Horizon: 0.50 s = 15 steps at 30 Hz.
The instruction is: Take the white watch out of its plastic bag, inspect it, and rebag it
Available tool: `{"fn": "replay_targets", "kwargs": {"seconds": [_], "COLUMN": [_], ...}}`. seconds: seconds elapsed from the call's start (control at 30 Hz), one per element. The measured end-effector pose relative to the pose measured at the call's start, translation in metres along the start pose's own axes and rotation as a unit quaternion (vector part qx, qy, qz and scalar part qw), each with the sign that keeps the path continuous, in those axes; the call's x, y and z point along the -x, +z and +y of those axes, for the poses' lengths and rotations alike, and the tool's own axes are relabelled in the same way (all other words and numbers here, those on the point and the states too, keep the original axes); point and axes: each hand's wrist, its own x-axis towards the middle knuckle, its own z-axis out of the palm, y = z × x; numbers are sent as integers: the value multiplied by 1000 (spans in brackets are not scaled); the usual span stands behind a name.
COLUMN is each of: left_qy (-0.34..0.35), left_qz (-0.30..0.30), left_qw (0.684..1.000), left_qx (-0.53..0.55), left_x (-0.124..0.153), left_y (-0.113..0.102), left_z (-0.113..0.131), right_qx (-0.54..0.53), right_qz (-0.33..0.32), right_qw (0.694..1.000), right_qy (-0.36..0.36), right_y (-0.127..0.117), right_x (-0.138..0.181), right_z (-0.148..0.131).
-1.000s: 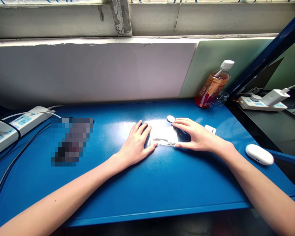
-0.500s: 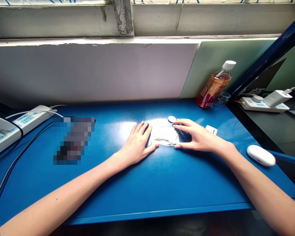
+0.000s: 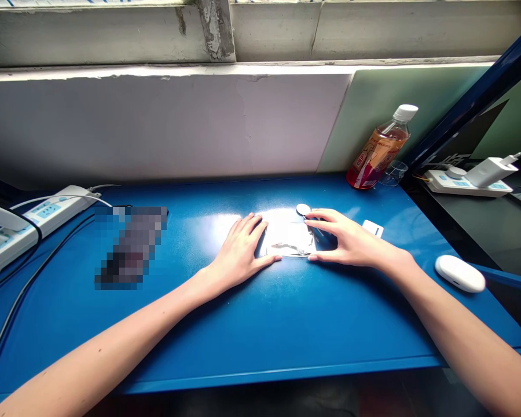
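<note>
In the bright glare at mid-table lies a flat, clear packet [image 3: 290, 246] with something white inside; the glare hides what it is. My left hand [image 3: 242, 250] rests palm down along its left edge, fingers stretched out and thumb at the packet's lower left corner. On the other side, my right hand [image 3: 342, 234] has thumb and fingers apart, the thumb at the lower right corner. Its fingertips are at a small white round piece [image 3: 303, 209] at the packet's upper right. A small white card-like item [image 3: 373, 229] lies behind my right wrist.
A blurred-out dark flat object [image 3: 134, 249] lies left on the blue table [image 3: 286, 330], near a white power strip [image 3: 52, 208] and cables. At the back right stands a drink bottle [image 3: 380, 153] beside a clear ring-shaped item [image 3: 393, 174]. A white oval case [image 3: 460, 273] sits right.
</note>
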Motion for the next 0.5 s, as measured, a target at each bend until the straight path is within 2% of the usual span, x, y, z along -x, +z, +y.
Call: {"fn": "replay_targets", "kwargs": {"seconds": [0.5], "left_qy": [21], "left_qz": [23], "left_qw": [999], "left_qx": [12], "left_x": [0], "left_y": [0], "left_z": [-5], "right_qx": [13], "right_qz": [-5], "right_qw": [1000], "right_qy": [3], "right_y": [-4], "right_x": [-2], "right_z": [-6]}}
